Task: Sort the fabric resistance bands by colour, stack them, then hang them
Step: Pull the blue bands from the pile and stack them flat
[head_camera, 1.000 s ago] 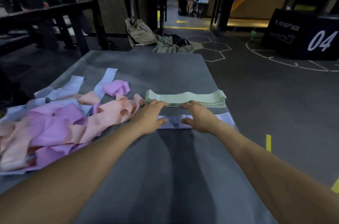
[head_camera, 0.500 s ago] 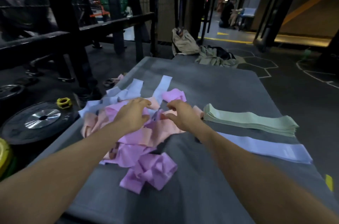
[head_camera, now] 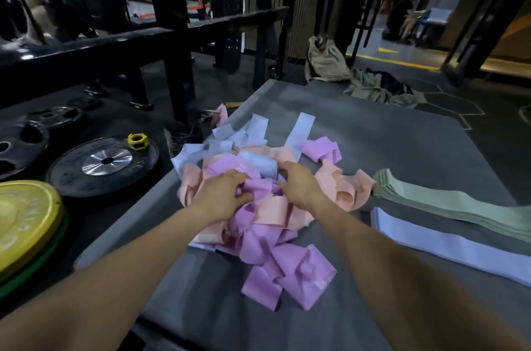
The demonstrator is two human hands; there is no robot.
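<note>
hands both down in the jumbled heap of bands (head_camera: pixel 258 207) at the left of the grey bench (head_camera: pixel 388 149). left hand (head_camera: pixel 222 195) with fingers curled into the pink and purple folds, seemingly gripping a purple band (head_camera: pixel 257 187), though exact hold hard to tell. right hand (head_camera: pixel 300 185) laid over the heap with fingers fairly straight, reaching toward a pale blue band (head_camera: pixel 263 165); nothing plainly gripped. likely a search for the next blue piece, judging by the layout. green stack (head_camera: pixel 448 207) already squared up at the right, kept apart from the heap so colours stay separate. flat blue band (head_camera: pixel 448 247) laid just beside it, nearer the body, probably the start of a second stack. pink, purple and blue left tangled together, so sorting far from done and hanging not yet begun.

bench covered in grey matting, dim gym room around. weight plates (head_camera: pixel 105 162) on the floor at left, yellow plate (head_camera: pixel 26 221) nearest. black rack (head_camera: pixel 169 34) behind, bag and clothes (head_camera: pixel 370 86) beyond the bench's far end.
</note>
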